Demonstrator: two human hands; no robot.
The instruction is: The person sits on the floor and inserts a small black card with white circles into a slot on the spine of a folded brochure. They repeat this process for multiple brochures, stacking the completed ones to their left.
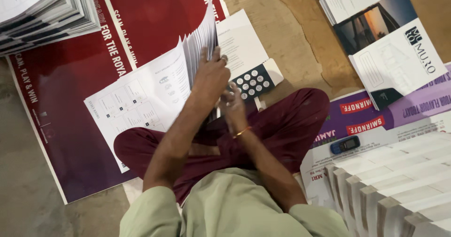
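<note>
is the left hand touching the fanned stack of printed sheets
Touching: the head view shows the left hand pressed against the fanned sheets, fingers overlapping their edges.

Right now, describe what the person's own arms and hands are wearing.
Both arms are bare from short pale green sleeves down. The left hand has what looks like a ring on one finger, blurred. The right hand is blurred; its wrist carries a thin gold-and-orange bangle. No gloves or watch show.
</note>
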